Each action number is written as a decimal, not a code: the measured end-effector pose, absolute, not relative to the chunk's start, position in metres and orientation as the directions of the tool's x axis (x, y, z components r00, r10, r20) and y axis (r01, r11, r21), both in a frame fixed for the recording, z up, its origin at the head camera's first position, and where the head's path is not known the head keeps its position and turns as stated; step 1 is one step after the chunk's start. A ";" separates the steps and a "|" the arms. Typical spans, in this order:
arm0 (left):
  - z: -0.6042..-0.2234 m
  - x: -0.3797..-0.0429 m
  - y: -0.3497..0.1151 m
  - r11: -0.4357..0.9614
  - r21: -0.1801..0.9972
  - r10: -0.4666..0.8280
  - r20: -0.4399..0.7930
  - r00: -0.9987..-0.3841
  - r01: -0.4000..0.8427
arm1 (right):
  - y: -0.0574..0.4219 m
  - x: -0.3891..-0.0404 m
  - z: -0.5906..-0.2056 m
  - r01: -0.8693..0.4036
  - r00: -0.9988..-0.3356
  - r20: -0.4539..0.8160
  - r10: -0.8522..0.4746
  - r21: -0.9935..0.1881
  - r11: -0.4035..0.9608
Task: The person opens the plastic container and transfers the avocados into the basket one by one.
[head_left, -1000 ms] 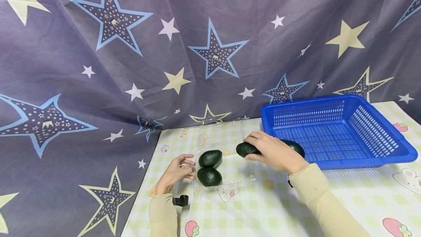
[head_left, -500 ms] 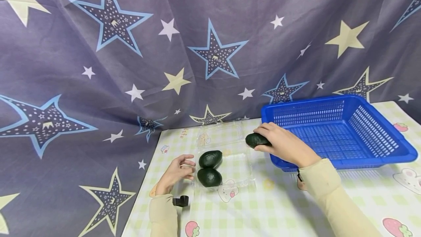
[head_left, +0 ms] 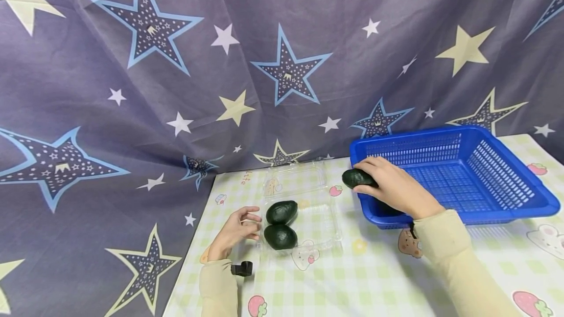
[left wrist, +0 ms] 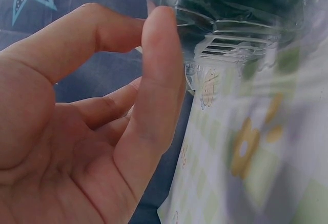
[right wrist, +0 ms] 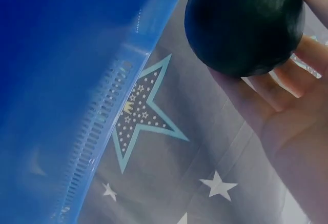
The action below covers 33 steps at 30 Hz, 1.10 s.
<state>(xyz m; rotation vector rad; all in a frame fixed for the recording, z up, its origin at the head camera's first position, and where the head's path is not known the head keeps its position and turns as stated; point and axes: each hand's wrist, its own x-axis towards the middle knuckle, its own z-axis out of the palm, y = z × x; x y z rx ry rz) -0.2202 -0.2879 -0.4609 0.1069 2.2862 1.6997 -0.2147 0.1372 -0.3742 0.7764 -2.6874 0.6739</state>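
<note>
presently, we see two avocados (head_left: 282, 213) lying side by side in the left half of the clear box (head_left: 316, 221); its right half is bare, and its lid (head_left: 297, 180) lies opened behind. a third avocado (head_left: 358, 178) is gripped in the right hand (head_left: 394, 185), near the left rim of the blue basket (head_left: 476, 218). the left hand (head_left: 235, 231) holds nothing; its fingers are loosely bent beside the box, and whether they touch it, we cannot tell. in our judgement, the work is about midway: setting down the held fruit and closing the lid seem left. whether the dark patch (head_left: 387, 208) below the right hand is another fruit, we cannot say.
</note>
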 end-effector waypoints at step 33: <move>-0.458 -0.220 -0.286 0.307 0.943 0.220 -0.202 -0.954 -0.129 | 0.202 -0.204 -0.395 -0.341 -0.936 0.242 -0.254 -0.451 0.825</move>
